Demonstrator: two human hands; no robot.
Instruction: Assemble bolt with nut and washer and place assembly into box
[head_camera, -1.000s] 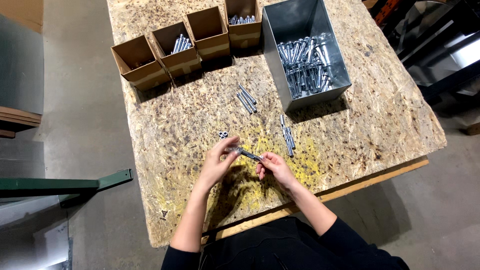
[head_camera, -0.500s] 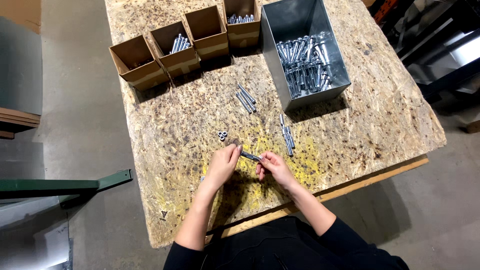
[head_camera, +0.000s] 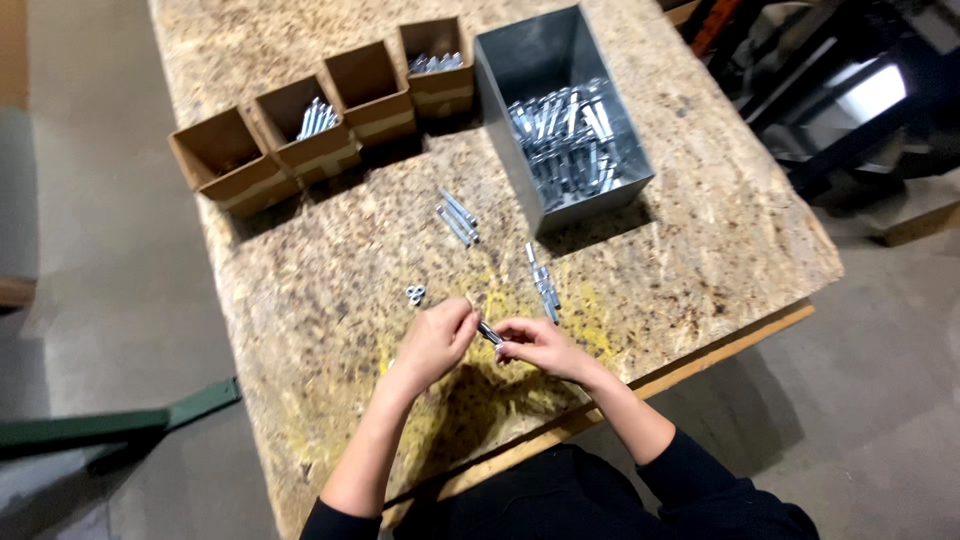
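Both my hands hold one silver bolt (head_camera: 489, 333) just above the chipboard table (head_camera: 700, 230). My left hand (head_camera: 437, 343) pinches the bolt's left end with its fingertips. My right hand (head_camera: 537, 345) grips the other end, so most of the bolt is hidden between the fingers. A small pair of nuts (head_camera: 414, 294) lies on the board just beyond my left hand. A few loose bolts (head_camera: 543, 283) lie just past my right hand, and another small bunch of bolts (head_camera: 458, 216) lies farther up.
A grey metal bin (head_camera: 500, 90) with several bolts stands at the back right. Several open cardboard boxes (head_camera: 225, 160) stand in a row at the back left; two hold bolts. The table's front edge runs close to my body. Concrete floor lies on both sides.
My hands have drawn closer together around the bolt, and less of its shaft shows between them. The camera view has shifted slightly.
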